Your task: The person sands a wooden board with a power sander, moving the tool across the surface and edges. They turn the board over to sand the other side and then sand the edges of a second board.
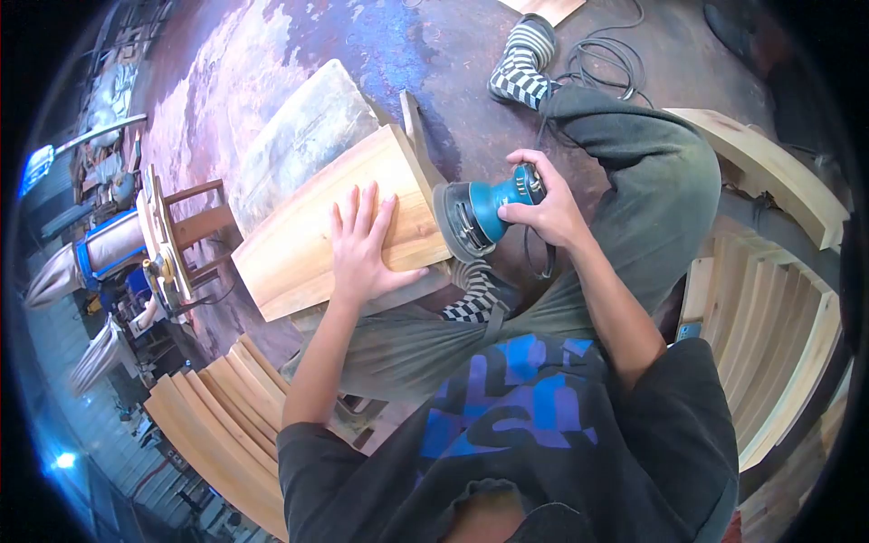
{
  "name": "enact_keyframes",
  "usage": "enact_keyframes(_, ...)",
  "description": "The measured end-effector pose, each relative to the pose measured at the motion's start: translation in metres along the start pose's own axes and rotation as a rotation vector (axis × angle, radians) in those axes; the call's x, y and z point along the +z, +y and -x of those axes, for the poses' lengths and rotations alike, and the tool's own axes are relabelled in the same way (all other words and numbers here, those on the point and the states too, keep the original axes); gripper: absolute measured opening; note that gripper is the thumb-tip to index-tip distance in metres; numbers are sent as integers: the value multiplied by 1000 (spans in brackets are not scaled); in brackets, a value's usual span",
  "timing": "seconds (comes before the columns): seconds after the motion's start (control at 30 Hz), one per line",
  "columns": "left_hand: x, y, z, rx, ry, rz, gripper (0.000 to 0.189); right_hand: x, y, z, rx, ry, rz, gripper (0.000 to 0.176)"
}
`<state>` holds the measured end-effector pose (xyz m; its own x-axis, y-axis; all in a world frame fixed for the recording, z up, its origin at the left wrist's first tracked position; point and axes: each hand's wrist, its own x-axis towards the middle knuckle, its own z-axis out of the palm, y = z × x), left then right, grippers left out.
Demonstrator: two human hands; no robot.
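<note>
A pale wooden board [308, 226] lies tilted across a low worn support [303, 127] in front of me. Flat on the board's upper face is my left hand [362, 240], fingers spread and thumb out to the side. My right hand [548, 204] is wrapped round the body of a teal orbital sander [498, 201]. The sander is turned on its side, its round pad against the right end of the board. A cord runs from the sander; part of it hangs below my right wrist.
Stacked curved wooden pieces [222, 407] stand at lower left, and more [760, 308] at right. Another curved plank [769, 172] lies at upper right. A coiled black cable [611, 68] rests on the stained floor [453, 54]. A machine with a fabric bag [113, 249] stands at left.
</note>
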<state>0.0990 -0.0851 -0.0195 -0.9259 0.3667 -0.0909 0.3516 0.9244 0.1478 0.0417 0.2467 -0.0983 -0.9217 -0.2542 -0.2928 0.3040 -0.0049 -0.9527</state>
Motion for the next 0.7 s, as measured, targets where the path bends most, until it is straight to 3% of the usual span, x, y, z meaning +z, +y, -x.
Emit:
enact_keyframes(0.53, 3, 0, 1, 7, 36, 53, 122, 6, -10, -77, -82, -29, 10, 74)
enact_keyframes(0.7, 2, 1, 1, -2, 37, 59, 121, 4, -17, -64, -63, -22, 31, 74)
